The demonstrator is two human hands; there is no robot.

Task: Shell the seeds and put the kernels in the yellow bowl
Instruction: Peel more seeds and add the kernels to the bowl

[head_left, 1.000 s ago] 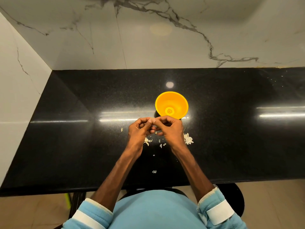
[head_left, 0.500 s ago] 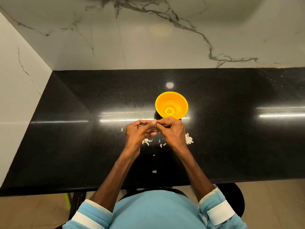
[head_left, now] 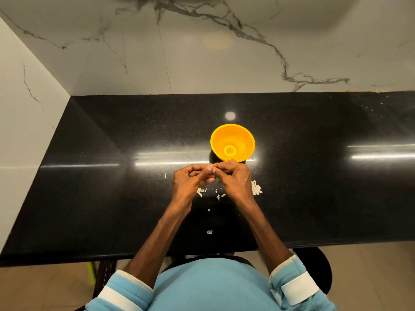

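At 6 o'clock of the bowl, left hand and right hand are pinching a hidden seed, likely light, brittle, slippery, best nipped along its edge

L hand thumb shifted up, tip now beside R hand thumb.

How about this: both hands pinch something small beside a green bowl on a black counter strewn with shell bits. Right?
No: the bowl is yellow, not green, as the head view shows. Otherwise yes: left hand and right hand pinch something small, presumably a seed, beside it; shell bits strew the black counter.
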